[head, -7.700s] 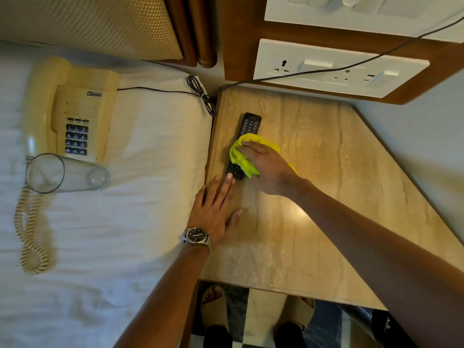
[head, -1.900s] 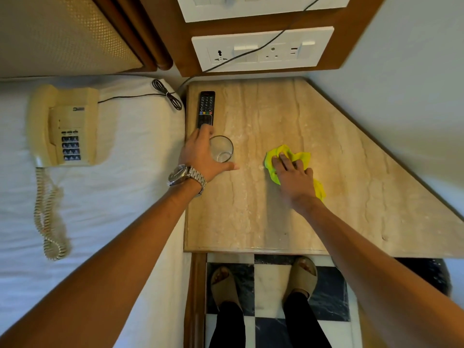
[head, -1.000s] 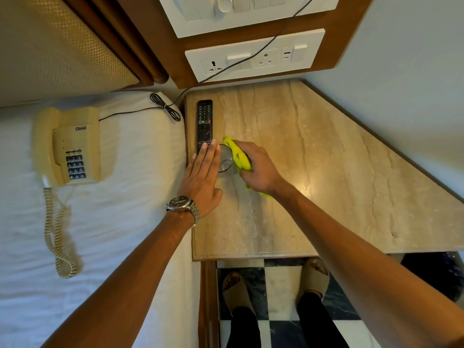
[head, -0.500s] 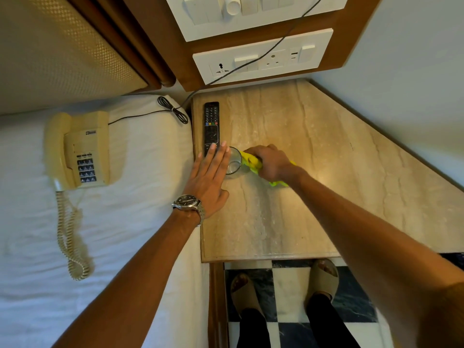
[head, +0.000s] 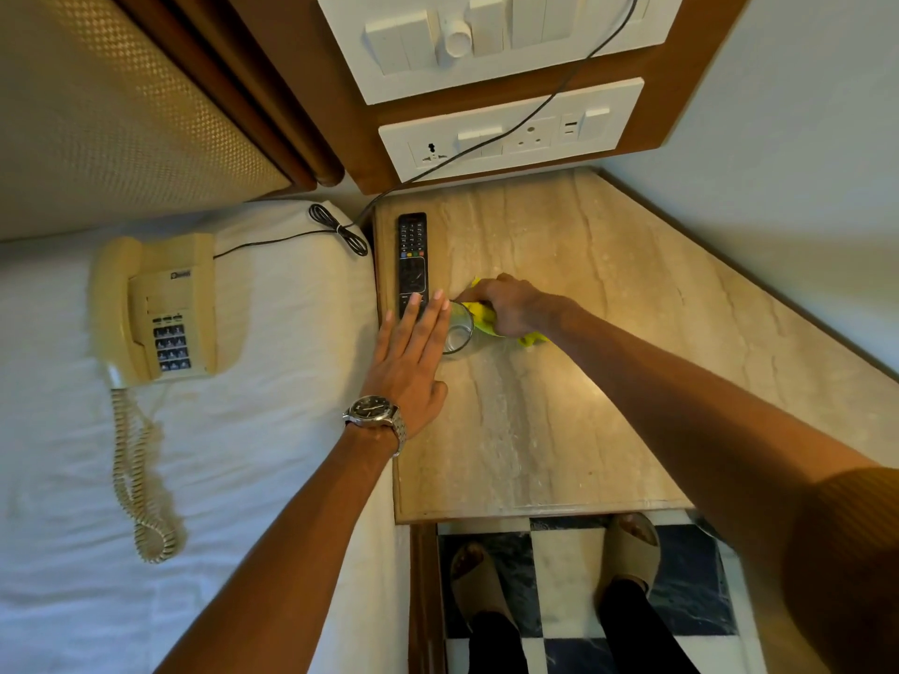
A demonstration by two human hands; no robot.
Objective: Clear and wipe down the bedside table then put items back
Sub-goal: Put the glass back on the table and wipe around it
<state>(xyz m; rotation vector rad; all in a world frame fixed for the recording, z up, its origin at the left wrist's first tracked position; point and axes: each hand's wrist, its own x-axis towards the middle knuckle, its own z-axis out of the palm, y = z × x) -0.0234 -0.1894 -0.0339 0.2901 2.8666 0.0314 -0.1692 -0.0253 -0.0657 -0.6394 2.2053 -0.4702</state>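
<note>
— Marble-look beige top on the bedside table (head: 559,430), seen from the head camera. Where is the cloth?
— The yellow cloth (head: 482,317) is bunched in the right hand (head: 511,306), whose fingers curl round it. It sits on the tabletop against the right side of the glass (head: 459,333).
— And the glass?
— Upright on the table near its left edge, just nearer the person than the black remote (head: 412,255), which lies lengthwise along that edge.
— The left hand (head: 411,362)?
— Flat, fingers straight and together, holding nothing. Its fingertips reach the remote's near end and the glass's left rim; whether they touch, I cannot tell. A wristwatch (head: 374,414) is on that wrist.
— Anything off the table?
— A cream telephone (head: 155,308) lies on the white bed sheet (head: 253,430) to the left, its coiled cord (head: 134,479) trailing toward the person. A black cable (head: 272,243) runs across the wall socket panel (head: 598,114) and down onto the bed.
</note>
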